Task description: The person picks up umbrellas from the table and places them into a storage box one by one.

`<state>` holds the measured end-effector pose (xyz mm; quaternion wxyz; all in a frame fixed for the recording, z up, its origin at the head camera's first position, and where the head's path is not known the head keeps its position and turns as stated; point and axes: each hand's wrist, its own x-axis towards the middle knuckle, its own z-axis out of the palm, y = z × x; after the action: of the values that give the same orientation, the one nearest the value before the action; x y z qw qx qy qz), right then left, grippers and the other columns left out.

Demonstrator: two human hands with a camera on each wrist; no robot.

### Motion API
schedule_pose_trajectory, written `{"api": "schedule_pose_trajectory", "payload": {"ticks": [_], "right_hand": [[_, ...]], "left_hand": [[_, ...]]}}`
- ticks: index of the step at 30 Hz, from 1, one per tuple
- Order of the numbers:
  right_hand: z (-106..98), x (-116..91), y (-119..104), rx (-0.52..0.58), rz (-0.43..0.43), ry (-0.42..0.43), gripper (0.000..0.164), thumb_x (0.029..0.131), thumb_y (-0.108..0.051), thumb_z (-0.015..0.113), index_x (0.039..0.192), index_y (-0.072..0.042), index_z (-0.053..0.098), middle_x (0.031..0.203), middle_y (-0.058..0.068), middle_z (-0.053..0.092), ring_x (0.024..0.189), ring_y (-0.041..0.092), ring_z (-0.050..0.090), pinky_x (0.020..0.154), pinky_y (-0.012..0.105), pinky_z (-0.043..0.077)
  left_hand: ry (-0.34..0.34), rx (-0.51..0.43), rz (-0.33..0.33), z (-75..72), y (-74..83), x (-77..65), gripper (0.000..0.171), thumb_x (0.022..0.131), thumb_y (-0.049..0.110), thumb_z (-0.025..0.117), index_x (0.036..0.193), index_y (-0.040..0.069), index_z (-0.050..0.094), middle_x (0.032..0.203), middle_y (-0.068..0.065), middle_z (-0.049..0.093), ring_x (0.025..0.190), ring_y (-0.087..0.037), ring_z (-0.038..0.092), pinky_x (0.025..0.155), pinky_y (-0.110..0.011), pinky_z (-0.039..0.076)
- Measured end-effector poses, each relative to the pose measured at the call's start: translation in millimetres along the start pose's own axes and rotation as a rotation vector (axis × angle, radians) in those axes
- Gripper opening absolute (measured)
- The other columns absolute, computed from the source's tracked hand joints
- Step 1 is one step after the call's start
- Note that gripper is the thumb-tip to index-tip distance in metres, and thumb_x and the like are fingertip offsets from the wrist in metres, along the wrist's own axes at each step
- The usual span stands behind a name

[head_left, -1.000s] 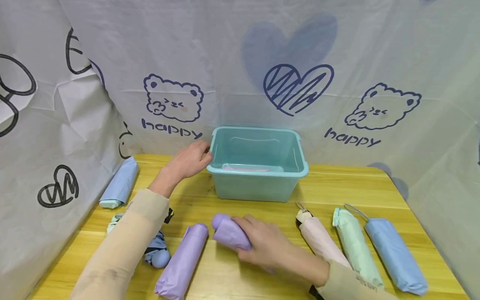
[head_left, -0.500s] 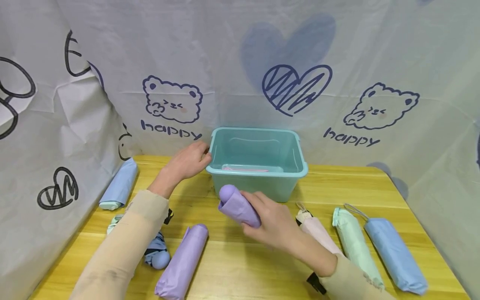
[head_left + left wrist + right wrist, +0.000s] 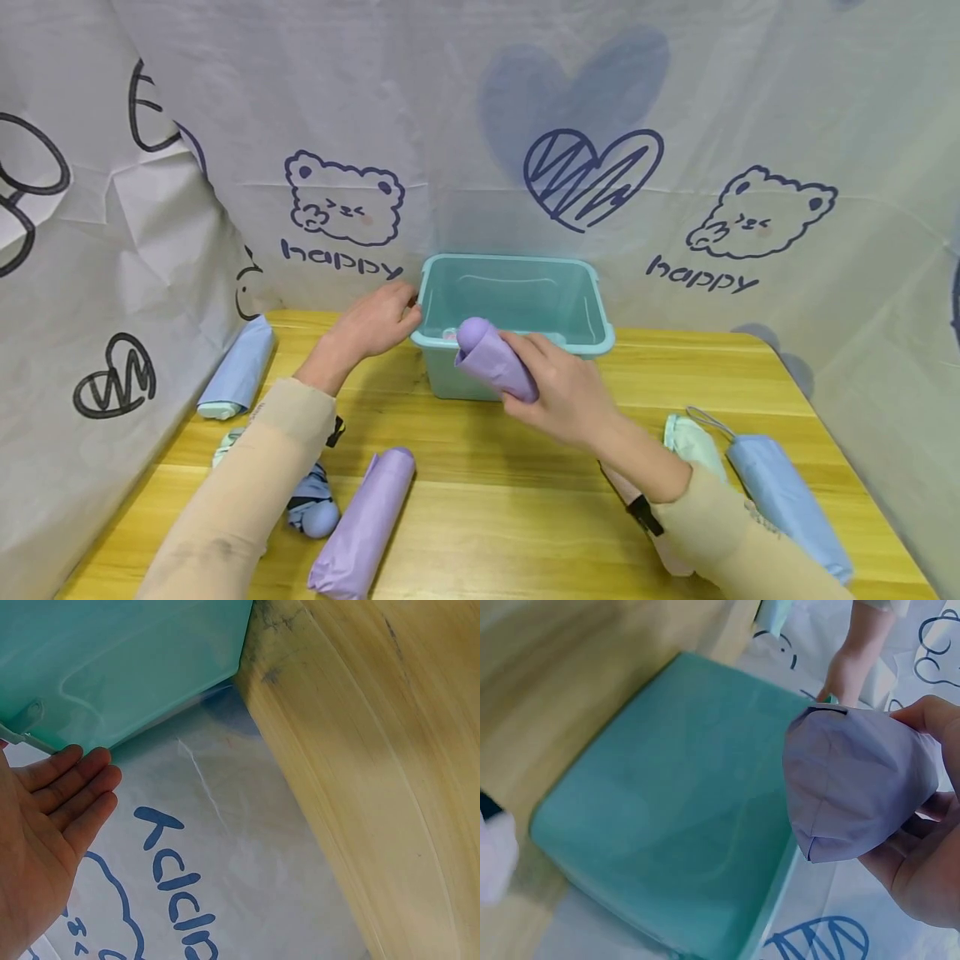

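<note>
A folded purple umbrella [image 3: 497, 364] in its sleeve is gripped by my right hand [image 3: 562, 387], its round handle end tilted up over the front rim of the teal bin [image 3: 517, 349]. In the right wrist view the umbrella's flat lower end [image 3: 847, 787] faces the camera. My left hand [image 3: 378, 319] rests at the bin's left rim; in the left wrist view its fingers [image 3: 82, 780] lie nearly straight against the outer wall. A second purple umbrella [image 3: 365, 521] lies on the table between my arms. A small pale pink thing [image 3: 450, 334] shows inside the bin, mostly hidden.
On the right lie a blue umbrella [image 3: 787, 504], a mint green one [image 3: 692, 446] and a pink one [image 3: 671, 557], partly covered by my right arm. A blue umbrella [image 3: 237, 367] and a dark-patterned blue one [image 3: 315, 508] lie left. Printed cloth [image 3: 480, 208] hangs behind the table.
My right hand has lifted the purple umbrella from above the table up and forward to the bin's front rim. The left hand has stayed at the bin.
</note>
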<state>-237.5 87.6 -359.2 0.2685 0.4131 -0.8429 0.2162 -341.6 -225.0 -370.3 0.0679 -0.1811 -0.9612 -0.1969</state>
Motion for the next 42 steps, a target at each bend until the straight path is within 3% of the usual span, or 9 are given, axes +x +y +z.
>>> {"api": "schedule_pose_trajectory", "payload": {"ticks": [10,23,42], "right_hand": [[-15.7,31.3,18.5,-0.097,0.034,-0.123,0.067,0.080,-0.028,0.078,0.141,-0.006,0.059,0.113,0.013,0.069,0.085,0.026,0.068,0.060,0.043,0.058],[-26.9,77.0,44.5,-0.123,0.029,-0.412,0.074,0.082,-0.031,0.078,0.148,-0.008,0.054,0.117,0.012,0.067,0.089,0.027,0.065,0.065,0.044,0.056],[1.4,132.4,73.3,-0.084,-0.010,-0.778,0.069,0.085,-0.030,0.076,0.148,-0.012,0.056,0.133,0.008,0.066,0.107,0.024,0.063,0.091,0.045,0.053]], "left_hand": [[-0.002,0.022,-0.001,0.1,0.4,1.5,0.031,0.102,0.030,0.048,0.114,0.006,0.063,0.103,-0.005,0.061,0.086,-0.024,0.055,0.075,-0.040,0.050],[-0.003,0.021,-0.006,0.8,1.0,0.7,0.031,0.103,0.029,0.049,0.115,0.005,0.064,0.103,-0.006,0.061,0.086,-0.024,0.056,0.075,-0.040,0.051],[-0.015,0.038,-0.003,0.1,-2.6,1.0,0.038,0.102,0.035,0.044,0.118,0.006,0.064,0.107,-0.005,0.062,0.090,-0.023,0.056,0.077,-0.040,0.051]]}}
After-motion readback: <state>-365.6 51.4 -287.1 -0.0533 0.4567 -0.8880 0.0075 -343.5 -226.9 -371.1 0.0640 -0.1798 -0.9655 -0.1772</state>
